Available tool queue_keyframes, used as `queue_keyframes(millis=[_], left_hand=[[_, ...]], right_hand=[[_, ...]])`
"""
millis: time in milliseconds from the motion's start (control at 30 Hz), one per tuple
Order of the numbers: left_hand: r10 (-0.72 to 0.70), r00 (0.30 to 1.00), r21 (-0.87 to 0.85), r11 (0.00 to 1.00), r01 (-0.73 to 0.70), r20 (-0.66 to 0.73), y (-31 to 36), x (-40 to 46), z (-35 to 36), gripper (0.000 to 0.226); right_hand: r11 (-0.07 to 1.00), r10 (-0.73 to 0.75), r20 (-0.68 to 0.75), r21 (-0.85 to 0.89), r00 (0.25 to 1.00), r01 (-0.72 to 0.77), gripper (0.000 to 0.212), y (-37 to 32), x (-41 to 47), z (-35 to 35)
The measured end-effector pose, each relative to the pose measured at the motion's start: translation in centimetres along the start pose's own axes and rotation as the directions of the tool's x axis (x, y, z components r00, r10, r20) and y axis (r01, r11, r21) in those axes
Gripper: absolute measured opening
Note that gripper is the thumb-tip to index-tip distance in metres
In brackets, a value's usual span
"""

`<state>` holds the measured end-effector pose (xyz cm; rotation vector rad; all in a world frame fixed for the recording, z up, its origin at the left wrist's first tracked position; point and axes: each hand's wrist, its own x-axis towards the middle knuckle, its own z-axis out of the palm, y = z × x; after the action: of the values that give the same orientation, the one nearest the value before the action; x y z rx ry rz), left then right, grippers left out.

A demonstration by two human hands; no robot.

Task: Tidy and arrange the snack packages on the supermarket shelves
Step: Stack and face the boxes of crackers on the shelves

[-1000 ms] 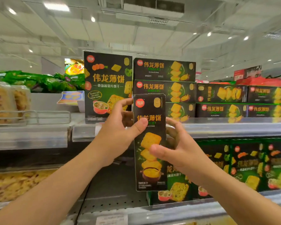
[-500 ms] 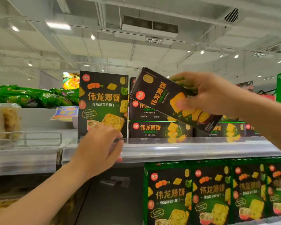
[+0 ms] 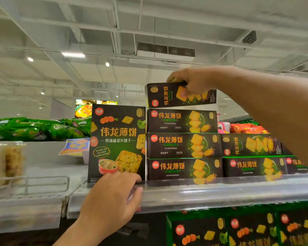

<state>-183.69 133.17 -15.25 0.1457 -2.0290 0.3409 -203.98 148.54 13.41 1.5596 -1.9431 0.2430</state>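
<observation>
My right hand (image 3: 196, 81) grips a long black cracker box (image 3: 164, 95) from above, holding it level just over a stack of three same boxes (image 3: 182, 145) on the top shelf. The box looks close to the stack's top; contact is unclear. My left hand (image 3: 112, 199) rests on the clear front rail of the shelf (image 3: 220, 191), fingers curled over its edge, below a large upright black cracker box (image 3: 117, 141). Two more flat boxes (image 3: 251, 155) lie stacked right of the tall stack, partly behind my right forearm.
Green snack bags (image 3: 34, 128) lie piled behind at the left. Pale wrapped cakes (image 3: 5, 160) sit behind a wire rail at far left. Green-and-black boxes (image 3: 247, 228) stand on the shelf below. Red bags (image 3: 245, 128) show behind at the right.
My right hand has lifted the box from chest height, turned it from upright to level, and brought it over the stack. My left hand let go and dropped onto the shelf rail.
</observation>
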Motion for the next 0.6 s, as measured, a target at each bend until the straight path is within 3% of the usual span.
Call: queue_keyframes(millis=[200, 600], left_hand=[[-0.027, 0.999, -0.003, 1.0, 0.027, 0.023, 0.0, 0.4, -0.2, 0.02], [-0.093, 0.992, 0.008, 0.996, 0.093, 0.089, 0.1, 0.5, -0.2, 0.032]], right_hand=[[0.999, 0.042, 0.051, 0.025, 0.998, -0.043, 0.047, 1.2, 1.5, 1.9], [0.997, 0.074, 0.079, -0.006, 0.994, -0.074, 0.041, 0.1, 1.3, 1.3]])
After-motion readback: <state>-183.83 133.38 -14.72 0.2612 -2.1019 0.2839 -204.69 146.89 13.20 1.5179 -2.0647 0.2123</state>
